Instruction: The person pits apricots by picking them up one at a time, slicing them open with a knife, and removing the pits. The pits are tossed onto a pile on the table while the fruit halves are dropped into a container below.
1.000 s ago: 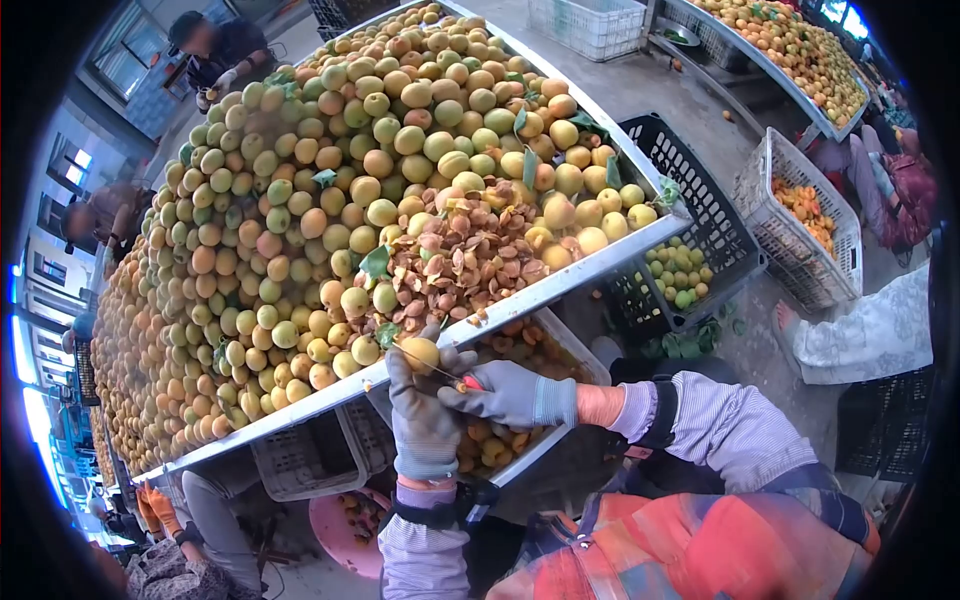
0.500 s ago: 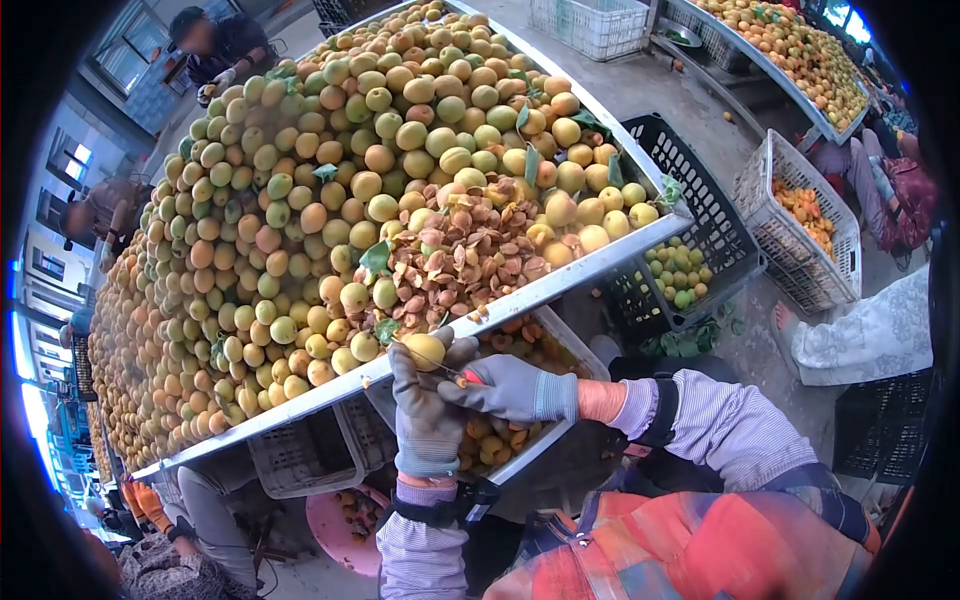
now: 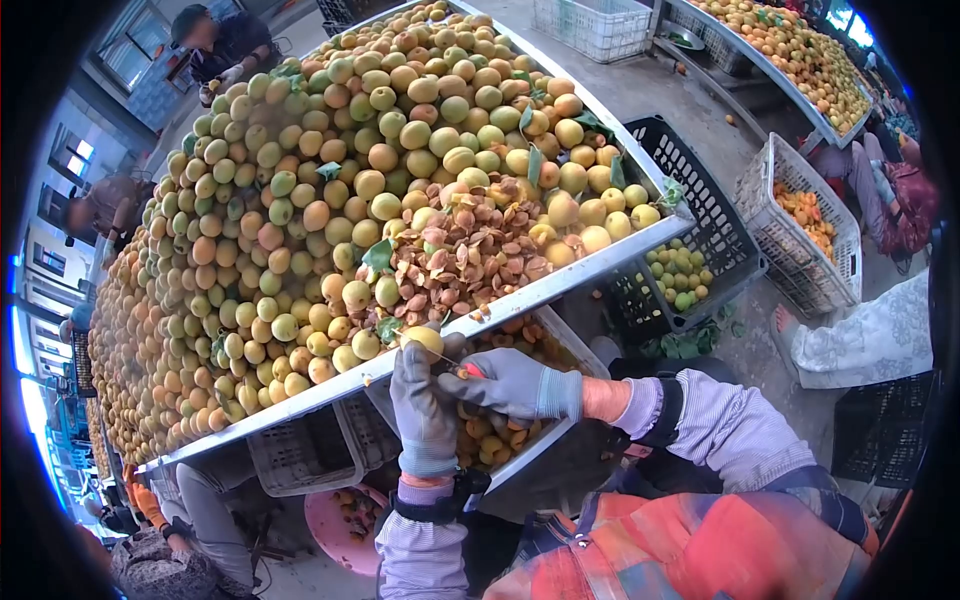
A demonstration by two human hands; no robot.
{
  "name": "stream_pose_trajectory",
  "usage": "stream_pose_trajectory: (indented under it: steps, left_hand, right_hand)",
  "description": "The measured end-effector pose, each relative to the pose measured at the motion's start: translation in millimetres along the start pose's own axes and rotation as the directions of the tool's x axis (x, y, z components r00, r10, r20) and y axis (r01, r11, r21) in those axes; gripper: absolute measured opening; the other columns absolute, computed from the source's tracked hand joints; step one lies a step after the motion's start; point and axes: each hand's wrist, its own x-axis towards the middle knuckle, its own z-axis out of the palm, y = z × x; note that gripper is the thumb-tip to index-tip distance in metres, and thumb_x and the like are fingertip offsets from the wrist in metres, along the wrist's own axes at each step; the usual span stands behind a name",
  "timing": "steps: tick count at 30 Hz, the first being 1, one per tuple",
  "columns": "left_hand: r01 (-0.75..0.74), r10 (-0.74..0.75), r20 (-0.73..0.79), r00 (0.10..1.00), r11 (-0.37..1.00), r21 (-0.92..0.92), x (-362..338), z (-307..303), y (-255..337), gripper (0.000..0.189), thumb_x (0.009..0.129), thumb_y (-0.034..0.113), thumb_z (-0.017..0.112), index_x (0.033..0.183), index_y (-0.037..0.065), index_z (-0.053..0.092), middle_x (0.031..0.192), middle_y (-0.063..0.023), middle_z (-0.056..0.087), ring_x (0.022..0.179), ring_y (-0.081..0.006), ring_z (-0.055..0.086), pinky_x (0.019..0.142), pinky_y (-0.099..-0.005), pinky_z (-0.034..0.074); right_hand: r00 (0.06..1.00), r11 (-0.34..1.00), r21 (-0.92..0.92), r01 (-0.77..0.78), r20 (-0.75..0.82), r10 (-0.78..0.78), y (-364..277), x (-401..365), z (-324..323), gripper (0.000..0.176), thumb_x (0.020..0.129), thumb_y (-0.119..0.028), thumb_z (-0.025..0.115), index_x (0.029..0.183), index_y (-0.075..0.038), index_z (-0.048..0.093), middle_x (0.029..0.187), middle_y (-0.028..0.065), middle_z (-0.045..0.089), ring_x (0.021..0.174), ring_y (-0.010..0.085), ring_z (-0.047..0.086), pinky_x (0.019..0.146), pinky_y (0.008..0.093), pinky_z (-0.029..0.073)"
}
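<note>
My left hand (image 3: 425, 415), in a grey work glove, is closed around a yellow apricot (image 3: 421, 341) just off the metal rim of the table. In my right hand (image 3: 525, 385), gloved the same way, is a small knife (image 3: 472, 371) with a red handle. Its thin blade reaches toward the apricot; how deep it sits in the fruit cannot be made out. Behind my hands lies a heap of brown apricot pits (image 3: 470, 250) among whole apricots (image 3: 300, 215). Below my hands, a tray (image 3: 520, 455) holds halved orange fruit, partly covered by my gloves.
A black crate (image 3: 700, 190) with green fruit stands to the right, beside a white crate (image 3: 850, 262) of orange pieces. A pink basin (image 3: 330, 530) is on the floor at lower left. Other people sit around this table and another fruit-covered table (image 3: 790, 70).
The apricot in my left hand has risen slightly. My right hand with the knife has shifted a little to the right and up.
</note>
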Motion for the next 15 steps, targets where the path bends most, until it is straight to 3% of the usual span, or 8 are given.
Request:
stream_pose_trajectory:
  steps: [3, 5, 7, 9, 11, 13, 15]
  left_hand:
    - [0.008, -0.007, 0.029, 1.0, 1.0, -0.016, -0.2, 0.3, -3.8, 0.045, 0.097, 0.038, 0.037, 0.114, -0.002, 0.049, 0.1, -0.0135, 0.061, 0.091, -0.0177, 0.058, 0.082, -0.0289, 0.047]
    - [0.127, -0.123, 0.046, 0.991, 0.988, -0.084, 2.0, -3.8, -7.6, 0.053, 0.096, 0.045, 0.033, 0.111, -0.003, 0.052, 0.101, -0.0152, 0.061, 0.092, -0.0205, 0.059, 0.082, -0.0321, 0.048]
    - [0.143, -0.14, 0.038, 0.989, 0.983, -0.119, 0.8, 0.8, -5.8, 0.056, 0.096, 0.047, 0.032, 0.11, -0.004, 0.052, 0.101, -0.0162, 0.061, 0.092, -0.0224, 0.059, 0.083, -0.0341, 0.048]
    - [0.157, -0.155, 0.029, 0.988, 0.975, -0.154, 2.3, 1.5, -4.9, 0.06, 0.095, 0.049, 0.03, 0.108, -0.004, 0.053, 0.101, -0.0172, 0.061, 0.092, -0.0244, 0.058, 0.083, -0.0361, 0.048]
    - [0.306, -0.295, 0.087, 0.951, 0.878, -0.368, 4.3, -1.4, -5.8, 0.06, 0.094, 0.05, 0.032, 0.105, -0.006, 0.053, 0.101, -0.0188, 0.06, 0.093, -0.0276, 0.058, 0.085, -0.0388, 0.047]
    - [0.299, -0.295, 0.071, 0.953, 0.877, -0.376, 4.3, -0.8, -5.2, 0.06, 0.094, 0.05, 0.033, 0.105, -0.006, 0.053, 0.101, -0.0187, 0.06, 0.093, -0.0276, 0.058, 0.085, -0.0387, 0.046]
    - [0.289, -0.292, 0.052, 0.955, 0.877, -0.385, 4.7, -1.1, -3.0, 0.06, 0.094, 0.049, 0.035, 0.105, -0.006, 0.053, 0.1, -0.0186, 0.06, 0.093, -0.0277, 0.058, 0.085, -0.0385, 0.046]
  right_hand:
    - [0.998, 0.996, -0.055, 0.064, -0.006, -0.064, -4.1, -3.2, -4.8, 0.044, 0.084, -0.049, 0.059, 0.072, -0.007, 0.056, 0.06, -0.0046, 0.049, 0.05, 0.004, 0.041, 0.045, 0.021, 0.033]
    - [0.995, 0.989, -0.112, 0.093, -0.018, -0.096, 1.3, -1.3, -6.7, 0.043, 0.084, -0.048, 0.059, 0.072, -0.007, 0.055, 0.059, -0.0047, 0.047, 0.051, 0.0041, 0.04, 0.046, 0.0213, 0.033]
    - [0.991, 0.977, -0.171, 0.123, -0.022, -0.129, -2.8, -2.6, -6.4, 0.042, 0.084, -0.047, 0.06, 0.072, -0.007, 0.055, 0.058, -0.0049, 0.045, 0.053, 0.0042, 0.039, 0.047, 0.0217, 0.032]
    - [0.998, 0.973, -0.229, 0.024, -0.054, -0.037, -12.3, -8.3, -6.3, 0.048, 0.087, -0.049, 0.054, 0.072, -0.003, 0.053, 0.054, 0.0067, 0.05, 0.051, 0.0149, 0.047, 0.052, 0.0313, 0.04]
    - [0.996, 0.966, -0.251, 0.055, -0.049, -0.069, -5.0, -3.0, -7.3, 0.049, 0.087, -0.049, 0.054, 0.073, -0.003, 0.053, 0.054, 0.0062, 0.05, 0.051, 0.0146, 0.047, 0.052, 0.0311, 0.04]
    - [0.994, 0.958, -0.274, 0.089, -0.041, -0.104, -4.3, -1.7, -6.8, 0.049, 0.087, -0.049, 0.054, 0.074, -0.003, 0.053, 0.054, 0.0057, 0.05, 0.05, 0.0143, 0.048, 0.052, 0.0309, 0.04]
    - [0.997, 0.991, -0.129, 0.025, -0.067, -0.034, -9.6, -4.7, -4.3, 0.045, 0.084, -0.049, 0.06, 0.07, -0.007, 0.053, 0.054, -0.0042, 0.045, 0.049, 0.0051, 0.042, 0.045, 0.023, 0.035]
